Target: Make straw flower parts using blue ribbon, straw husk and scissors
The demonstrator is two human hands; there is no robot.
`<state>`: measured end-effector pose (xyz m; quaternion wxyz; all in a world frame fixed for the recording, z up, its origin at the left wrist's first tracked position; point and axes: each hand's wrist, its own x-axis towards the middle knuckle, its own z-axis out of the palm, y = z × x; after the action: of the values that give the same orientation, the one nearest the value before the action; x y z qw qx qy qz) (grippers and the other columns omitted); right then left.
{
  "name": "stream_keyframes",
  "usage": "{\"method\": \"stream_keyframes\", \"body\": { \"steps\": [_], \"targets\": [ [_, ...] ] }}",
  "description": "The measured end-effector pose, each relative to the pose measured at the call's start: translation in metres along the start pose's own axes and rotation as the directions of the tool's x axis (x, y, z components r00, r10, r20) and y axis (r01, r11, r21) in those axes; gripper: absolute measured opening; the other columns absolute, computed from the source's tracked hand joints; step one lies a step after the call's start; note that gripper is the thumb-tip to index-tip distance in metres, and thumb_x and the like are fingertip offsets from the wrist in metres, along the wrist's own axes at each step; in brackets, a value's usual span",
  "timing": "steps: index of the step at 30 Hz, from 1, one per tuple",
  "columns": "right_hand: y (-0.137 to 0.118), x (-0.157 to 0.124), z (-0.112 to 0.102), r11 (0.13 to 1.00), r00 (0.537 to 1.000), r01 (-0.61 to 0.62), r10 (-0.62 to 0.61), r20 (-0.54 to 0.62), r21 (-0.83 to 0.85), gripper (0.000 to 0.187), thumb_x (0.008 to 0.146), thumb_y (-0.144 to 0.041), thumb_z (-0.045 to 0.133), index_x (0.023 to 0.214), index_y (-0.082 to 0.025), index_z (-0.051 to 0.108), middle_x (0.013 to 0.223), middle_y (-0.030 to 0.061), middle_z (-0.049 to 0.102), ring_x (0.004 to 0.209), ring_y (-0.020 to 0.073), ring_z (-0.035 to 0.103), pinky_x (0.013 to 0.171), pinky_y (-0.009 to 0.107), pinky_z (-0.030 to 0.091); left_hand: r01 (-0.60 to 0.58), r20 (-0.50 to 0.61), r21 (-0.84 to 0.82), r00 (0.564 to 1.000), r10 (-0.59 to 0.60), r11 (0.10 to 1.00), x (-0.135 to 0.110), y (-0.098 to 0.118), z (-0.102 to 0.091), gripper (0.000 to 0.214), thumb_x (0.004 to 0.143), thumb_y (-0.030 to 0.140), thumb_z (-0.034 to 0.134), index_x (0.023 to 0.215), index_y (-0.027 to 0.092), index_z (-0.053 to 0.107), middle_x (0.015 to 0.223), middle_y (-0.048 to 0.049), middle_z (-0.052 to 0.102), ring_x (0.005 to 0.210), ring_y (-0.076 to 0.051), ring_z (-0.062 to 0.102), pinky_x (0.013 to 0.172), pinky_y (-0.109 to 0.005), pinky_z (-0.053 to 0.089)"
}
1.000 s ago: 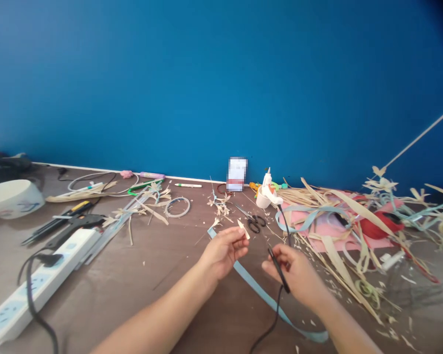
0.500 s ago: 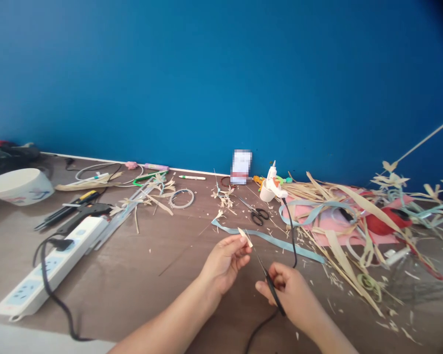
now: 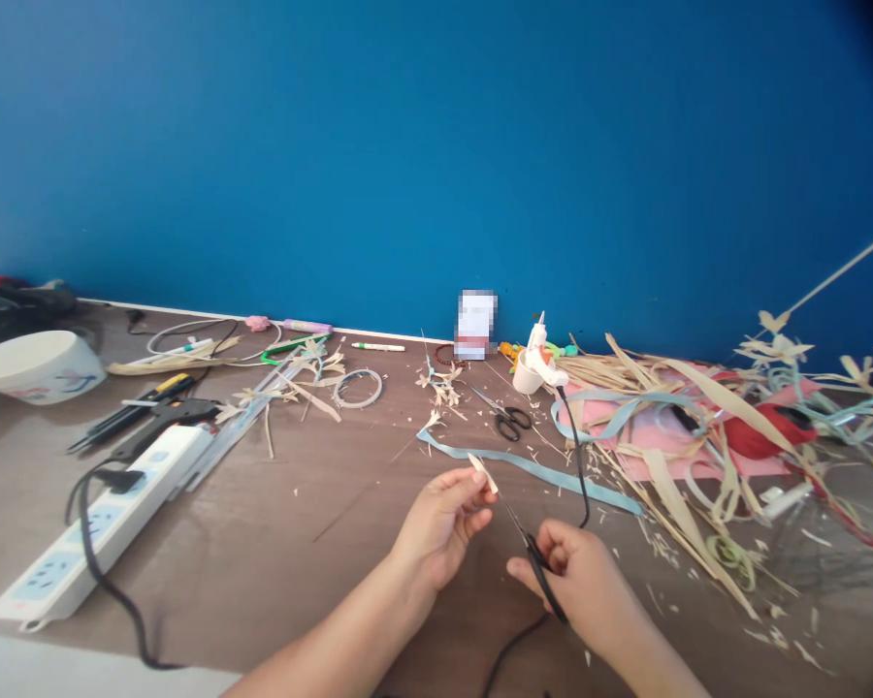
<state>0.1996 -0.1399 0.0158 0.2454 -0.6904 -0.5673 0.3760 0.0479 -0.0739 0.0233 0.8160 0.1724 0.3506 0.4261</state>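
My left hand pinches a small pale leaf piece between thumb and fingertips, held just above the brown table. My right hand is closed round the black handles of small scissors, whose thin blades point up-left toward the leaf piece and nearly touch it. A light blue strip lies on the table just behind both hands. A black cable runs from a white glue gun down past my right hand.
A second pair of black scissors lies behind the hands. Dried leaf strips and a red object pile on pink paper at right. At left lie a white power strip, a black glue gun and a white bowl.
The view shifted, so both hands sit lower in frame. The scissor blades have come closer to the leaf piece in my left hand. The blue strip now lies behind the hands.
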Motion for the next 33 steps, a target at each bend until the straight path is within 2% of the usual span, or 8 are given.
{"method": "stream_keyframes", "body": {
  "steps": [11,19,28,33],
  "targets": [
    [-0.007,-0.009,-0.011,0.984,0.998,0.046,-0.051,-0.027,-0.174,0.032,0.061,-0.042,0.062,0.056,-0.022,0.038,0.044,-0.0092,0.037,0.044,0.0088,0.031,0.042,0.02,0.023,-0.013,-0.003,0.01,1.0,0.013,1.0,-0.004,-0.004,0.001,0.015,0.058,0.02,0.071,0.066,0.011,0.062,0.06,-0.0012,0.059,0.056,-0.007,0.056,0.047,-0.013,0.046],
    [-0.003,-0.009,-0.01,0.993,0.999,0.043,-0.044,-0.008,-0.109,0.033,0.061,-0.043,0.061,0.054,-0.021,0.037,0.043,-0.0095,0.032,0.042,0.0084,0.028,0.041,0.02,0.021,-0.009,0.014,0.052,1.0,0.008,0.999,-0.005,-0.004,0.0,0.017,0.059,0.023,0.071,0.067,0.011,0.062,0.061,-0.0013,0.059,0.057,-0.007,0.056,0.048,-0.013,0.045],
    [-0.006,-0.01,-0.008,0.997,0.999,-0.03,0.031,0.019,-0.074,0.036,0.061,-0.039,0.061,0.051,-0.021,0.031,0.041,-0.0103,0.027,0.04,0.0075,0.025,0.039,0.02,0.018,0.011,0.004,0.041,1.0,-0.011,0.999,-0.006,-0.005,0.002,0.016,0.059,0.022,0.071,0.064,0.011,0.061,0.062,-0.0012,0.059,0.057,-0.007,0.055,0.047,-0.014,0.046],
    [-0.003,-0.01,-0.006,0.997,0.996,-0.074,0.075,0.043,-0.008,0.036,0.062,-0.038,0.06,0.051,-0.022,0.03,0.038,-0.0103,0.03,0.036,0.007,0.03,0.037,0.02,0.02,0.008,-0.012,0.068,1.0,-0.007,0.998,-0.006,-0.005,0.001,0.015,0.059,0.022,0.07,0.064,0.012,0.059,0.06,-0.0001,0.058,0.057,-0.008,0.055,0.045,-0.015,0.045]
  ]
}}
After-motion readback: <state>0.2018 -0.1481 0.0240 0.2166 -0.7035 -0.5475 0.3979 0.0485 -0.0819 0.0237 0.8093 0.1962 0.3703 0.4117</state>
